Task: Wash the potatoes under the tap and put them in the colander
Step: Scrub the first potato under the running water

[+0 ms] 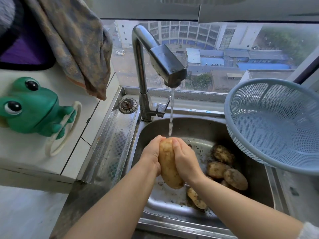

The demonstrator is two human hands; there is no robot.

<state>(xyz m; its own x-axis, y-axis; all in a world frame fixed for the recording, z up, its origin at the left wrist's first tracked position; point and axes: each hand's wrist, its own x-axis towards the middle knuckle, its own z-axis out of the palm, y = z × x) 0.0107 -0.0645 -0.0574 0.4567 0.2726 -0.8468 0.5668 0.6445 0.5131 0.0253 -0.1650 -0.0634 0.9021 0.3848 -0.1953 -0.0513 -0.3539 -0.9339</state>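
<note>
Currently, left hand [151, 153] and right hand [185, 157] clasp one long potato [168, 167] between curled fingers, under the tap [165, 64] stream, above the sink [172, 214]. Unwashed potatoes [226, 167] lie in the basin; colander [276, 123] sits right.

Pale blue mesh colander [276, 125], green frog [32, 107], yellow-tan potato [168, 166], steel-grey sink [189, 128].

One pale potato [168, 163], at least five dirty potatoes [235, 178] along the sink's [189, 128] right side, one colander [276, 128], one tap [143, 66], one frog [32, 107].
</note>
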